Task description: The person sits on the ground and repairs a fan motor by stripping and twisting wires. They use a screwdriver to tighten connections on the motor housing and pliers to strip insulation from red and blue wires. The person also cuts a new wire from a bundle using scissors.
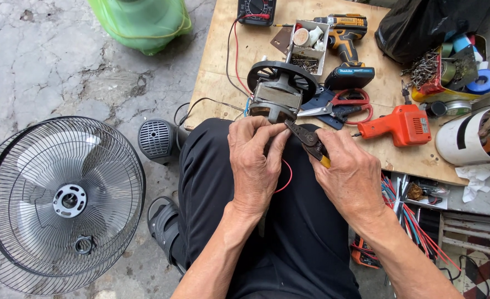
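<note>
A grey fan motor (pixel 278 95) with a black round plate rests against my knee at the edge of the wooden board (pixel 223 66). My left hand (pixel 254 158) pinches a thin red wire (pixel 286 178) just below the motor. My right hand (pixel 349 173) grips black pliers (pixel 306 137) with a yellow handle tip, their jaws pointing at the wire beside my left fingertips. Both hands sit over my lap in black trousers.
A fan grille with blades (pixel 56 202) lies on the concrete floor at left, a grey fan part (pixel 157 139) beside it. On the board: multimeter (pixel 256 10), cordless drill (pixel 347 44), red-handled scissors (pixel 339 106), orange tool (pixel 400 125), box of screws (pixel 307 47), tape rolls (pixel 481 82).
</note>
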